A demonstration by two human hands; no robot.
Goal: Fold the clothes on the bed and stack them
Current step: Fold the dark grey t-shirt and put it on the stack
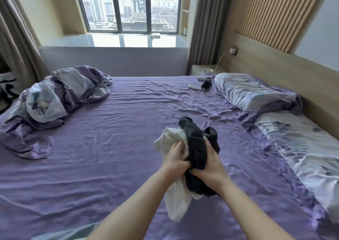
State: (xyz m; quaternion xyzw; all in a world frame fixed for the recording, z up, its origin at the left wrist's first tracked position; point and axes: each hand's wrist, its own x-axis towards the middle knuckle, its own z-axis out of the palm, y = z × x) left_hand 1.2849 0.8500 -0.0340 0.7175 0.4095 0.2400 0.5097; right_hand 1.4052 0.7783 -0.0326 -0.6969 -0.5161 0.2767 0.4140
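Note:
Both my hands hold a bunched bundle of clothes above the purple bed sheet (113, 148). My left hand (175, 159) grips a crumpled white garment (177, 201), which hangs down below my wrists. My right hand (209, 163) grips a black garment (196, 140), its folds sticking up past my fingers. The two garments are pressed together between my hands, a little right of the bed's middle.
A rumpled purple-and-white duvet (55, 96) lies at the bed's left. Two pillows (253, 91) lie along the headboard at the right. A phone (205, 85), a power bank (194, 86) and a cable lie near the far pillow. A windowsill (113, 41) is beyond the bed.

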